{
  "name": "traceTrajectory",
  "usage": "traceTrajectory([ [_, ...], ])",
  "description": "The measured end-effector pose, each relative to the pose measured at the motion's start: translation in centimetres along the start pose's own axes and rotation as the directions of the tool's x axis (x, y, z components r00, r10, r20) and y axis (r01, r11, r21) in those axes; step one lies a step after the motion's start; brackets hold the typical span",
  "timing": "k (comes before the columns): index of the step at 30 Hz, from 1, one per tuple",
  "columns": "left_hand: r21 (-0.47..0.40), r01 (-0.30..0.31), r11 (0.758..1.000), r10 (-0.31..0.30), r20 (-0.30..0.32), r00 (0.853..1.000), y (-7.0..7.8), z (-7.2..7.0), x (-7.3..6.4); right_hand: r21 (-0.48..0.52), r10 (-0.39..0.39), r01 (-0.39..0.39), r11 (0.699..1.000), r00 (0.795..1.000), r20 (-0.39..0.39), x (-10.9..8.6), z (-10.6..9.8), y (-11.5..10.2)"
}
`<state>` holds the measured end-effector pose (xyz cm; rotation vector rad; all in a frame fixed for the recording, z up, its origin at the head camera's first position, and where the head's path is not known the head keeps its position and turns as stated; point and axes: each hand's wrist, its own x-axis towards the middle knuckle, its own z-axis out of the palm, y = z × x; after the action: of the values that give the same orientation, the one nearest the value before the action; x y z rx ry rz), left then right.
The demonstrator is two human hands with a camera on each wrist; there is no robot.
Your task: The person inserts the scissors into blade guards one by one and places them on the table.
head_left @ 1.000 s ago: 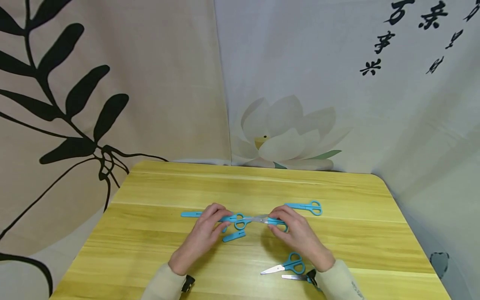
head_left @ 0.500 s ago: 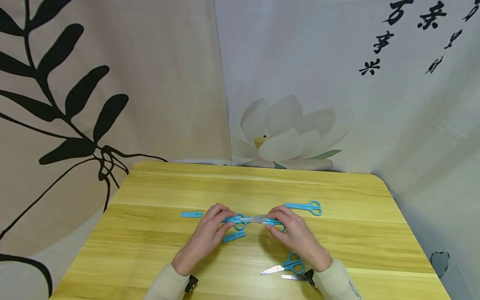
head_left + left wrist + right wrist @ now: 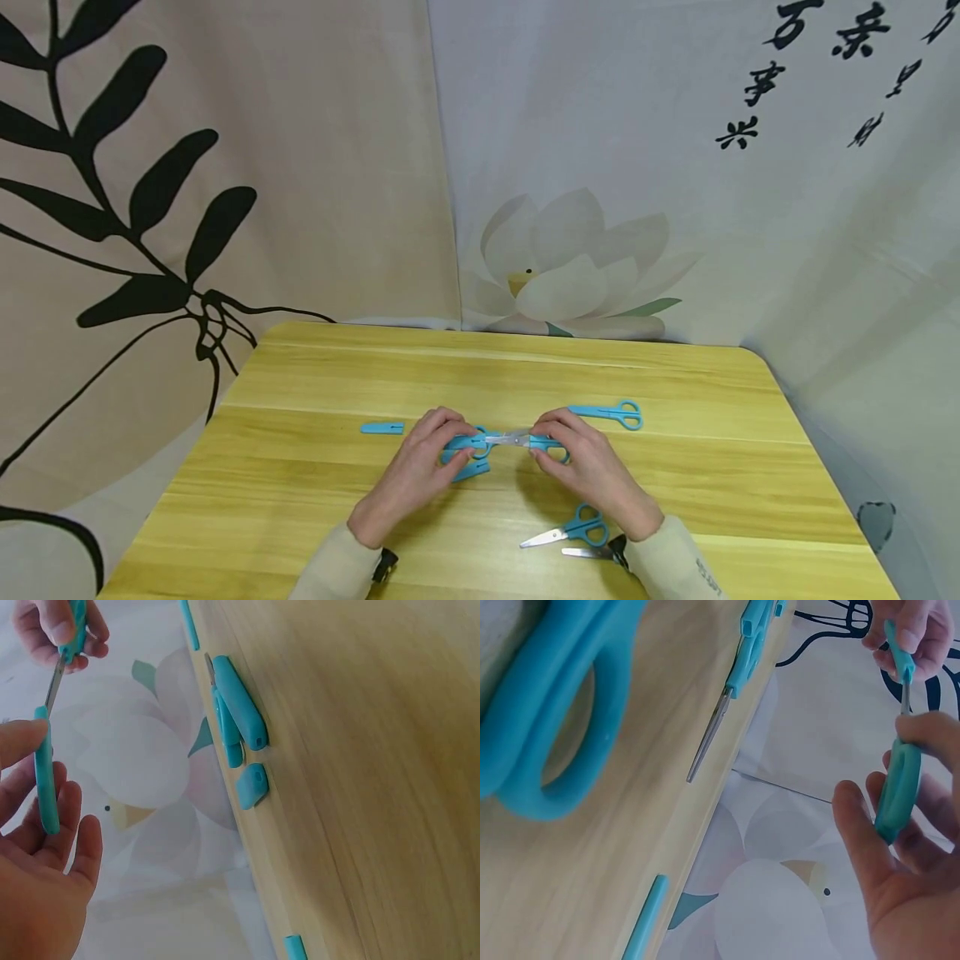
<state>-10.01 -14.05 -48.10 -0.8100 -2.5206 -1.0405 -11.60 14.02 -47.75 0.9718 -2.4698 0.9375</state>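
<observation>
While left hand [image 3: 422,457] pinches blue sheath [image 3: 46,784], right hand [image 3: 592,462] pinches blue-handled scissors [image 3: 900,791] by handle, both hands raised above middle of tabletop [image 3: 262,500]. Scissors' long axis side to side, roughly parallel to far edge: handle toward right edge, blades pointing toward left edge, at sheath's mouth; depth inside, cannot tell. Bare-bladed scissors [image 3: 576,529] lie toward near edge, sheathed scissors [image 3: 596,412] farther back, loops toward right edge.

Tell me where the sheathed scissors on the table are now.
The sheathed scissors lie on the table, right of centre in the head view, just beyond the right hand.
</observation>
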Motion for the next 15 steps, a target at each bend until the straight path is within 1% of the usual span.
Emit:
traceTrajectory([
  [5, 0.004, -0.006, 1.0, 0.006, 0.001, 1.0, -0.13, 0.23, 0.01, -0.025, -0.023, 0.023, 0.999, 1.0, -0.003, 0.13, 0.03, -0.11],
  [15, -0.002, -0.036, 0.999, 0.036, -0.021, 0.999, -0.3, 0.61, -0.01, -0.033, -0.037, 0.036, 0.999, 0.999, -0.029, 0.25, 0.17, -0.2],
])
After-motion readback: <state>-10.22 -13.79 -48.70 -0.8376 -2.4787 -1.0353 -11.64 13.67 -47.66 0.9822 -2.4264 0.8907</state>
